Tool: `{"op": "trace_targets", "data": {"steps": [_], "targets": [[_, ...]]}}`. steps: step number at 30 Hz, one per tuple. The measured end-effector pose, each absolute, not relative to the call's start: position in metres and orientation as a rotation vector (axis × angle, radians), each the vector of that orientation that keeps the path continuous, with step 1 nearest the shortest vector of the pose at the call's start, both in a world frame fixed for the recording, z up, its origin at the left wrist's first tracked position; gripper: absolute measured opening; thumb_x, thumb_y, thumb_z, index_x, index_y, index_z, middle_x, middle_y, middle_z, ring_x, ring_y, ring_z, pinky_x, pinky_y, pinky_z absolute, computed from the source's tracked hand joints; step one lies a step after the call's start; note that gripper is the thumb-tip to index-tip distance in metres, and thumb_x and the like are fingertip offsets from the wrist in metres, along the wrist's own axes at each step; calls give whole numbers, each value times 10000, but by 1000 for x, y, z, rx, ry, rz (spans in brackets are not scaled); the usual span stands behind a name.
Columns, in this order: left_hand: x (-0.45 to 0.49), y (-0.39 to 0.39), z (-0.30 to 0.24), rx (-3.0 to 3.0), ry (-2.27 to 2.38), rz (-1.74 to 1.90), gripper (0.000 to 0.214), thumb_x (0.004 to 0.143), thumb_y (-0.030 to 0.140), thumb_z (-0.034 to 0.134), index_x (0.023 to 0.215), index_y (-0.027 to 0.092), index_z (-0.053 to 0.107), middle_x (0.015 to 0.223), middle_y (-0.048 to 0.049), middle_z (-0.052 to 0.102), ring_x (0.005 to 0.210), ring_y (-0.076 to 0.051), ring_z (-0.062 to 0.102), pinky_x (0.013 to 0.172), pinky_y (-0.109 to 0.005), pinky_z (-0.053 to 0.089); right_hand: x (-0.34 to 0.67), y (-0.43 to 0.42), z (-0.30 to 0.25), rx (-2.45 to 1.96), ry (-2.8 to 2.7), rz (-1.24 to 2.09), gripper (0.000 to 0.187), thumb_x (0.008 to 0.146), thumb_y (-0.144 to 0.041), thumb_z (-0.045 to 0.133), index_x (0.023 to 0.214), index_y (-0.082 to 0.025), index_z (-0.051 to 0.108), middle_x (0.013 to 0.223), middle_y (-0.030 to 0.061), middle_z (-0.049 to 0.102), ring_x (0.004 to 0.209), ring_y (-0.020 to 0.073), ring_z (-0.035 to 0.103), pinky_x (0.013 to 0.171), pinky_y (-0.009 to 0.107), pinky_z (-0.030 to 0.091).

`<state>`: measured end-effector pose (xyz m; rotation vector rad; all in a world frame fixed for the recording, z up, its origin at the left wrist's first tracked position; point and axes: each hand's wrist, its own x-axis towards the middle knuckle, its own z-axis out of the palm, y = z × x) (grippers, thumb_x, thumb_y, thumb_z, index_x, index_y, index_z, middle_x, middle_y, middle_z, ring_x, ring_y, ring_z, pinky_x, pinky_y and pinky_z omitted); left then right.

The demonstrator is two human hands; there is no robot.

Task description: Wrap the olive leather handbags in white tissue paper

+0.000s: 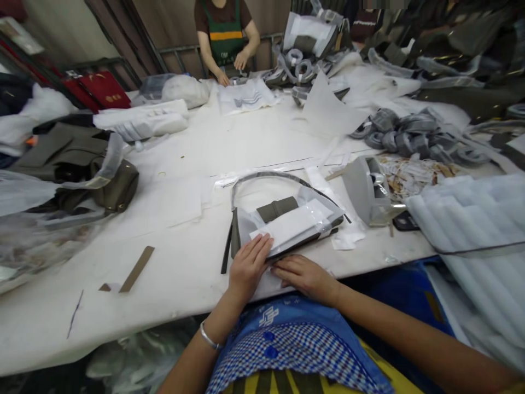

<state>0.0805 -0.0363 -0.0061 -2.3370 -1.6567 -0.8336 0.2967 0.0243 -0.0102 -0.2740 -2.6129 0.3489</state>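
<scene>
An olive-green handbag (283,209) wrapped in white paper and clear film lies flat near the table's front edge, its grey handle (266,178) arched away from me. My left hand (248,265) rests on the bag's near left corner with fingers stretched flat on the white paper. My right hand (305,276) lies at the bag's near edge, fingers pointing left and pressed against the wrapping; I cannot make out anything held in it.
Another olive bag in plastic (102,183) lies at the left. A grey tape dispenser (367,191) stands right of the bag. White foam sheets (476,219) are stacked at the right. Wrapped straps (410,137) pile up behind. A person in a green apron (225,33) works at the far side.
</scene>
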Motion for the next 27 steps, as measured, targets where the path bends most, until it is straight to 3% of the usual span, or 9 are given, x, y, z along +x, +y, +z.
{"op": "trace_targets", "data": {"steps": [7, 12, 15, 17, 21, 27], "targets": [[78, -37, 0, -2326, -1593, -787, 579, 939, 202, 596, 1478, 147, 391, 1417, -118, 565, 1372, -247, 463, 1114, -411, 442, 289, 15, -9, -215, -2548, 350, 204, 980, -138, 471, 992, -143, 674, 886, 83, 711, 856, 182, 628, 803, 331, 519], [74, -40, 2, -2329, -1601, -780, 586, 934, 195, 597, 1480, 156, 387, 1391, -123, 588, 1344, -241, 499, 1083, -412, 479, 301, 3, -10, -189, -2477, 447, 221, 973, -124, 438, 980, -169, 654, 869, 64, 707, 837, 168, 629, 792, 319, 510], [74, -42, 1, -2326, -1617, -778, 565, 934, 187, 593, 1467, 155, 407, 1380, -121, 598, 1318, -234, 526, 1078, -403, 482, 303, 3, -12, -192, -2501, 455, 207, 963, -128, 460, 1014, -183, 653, 898, 61, 715, 871, 167, 635, 826, 326, 516], [75, -42, 0, -2336, -1632, -774, 554, 929, 181, 598, 1455, 156, 425, 1392, -116, 589, 1332, -235, 512, 1089, -400, 470, 303, 4, -12, -188, -2551, 474, 230, 952, -127, 473, 1098, -178, 644, 1001, 80, 723, 968, 182, 635, 930, 370, 505], [74, -42, 2, -2380, -1657, -763, 547, 923, 162, 597, 1446, 158, 435, 1432, -97, 555, 1374, -230, 461, 1131, -394, 422, 301, 3, -8, -249, -2680, 514, 433, 921, -121, 495, 1353, -130, 530, 1281, 142, 648, 1188, 236, 571, 1063, 458, 449], [68, -44, 8, -2528, -1696, -684, 588, 922, 131, 535, 1486, 136, 365, 1528, -101, 438, 1438, -236, 361, 1171, -419, 369, 298, 3, -10, -207, -2502, 491, 313, 921, -60, 469, 1151, -139, 666, 1123, 113, 734, 1149, 217, 637, 1000, 409, 529]]}}
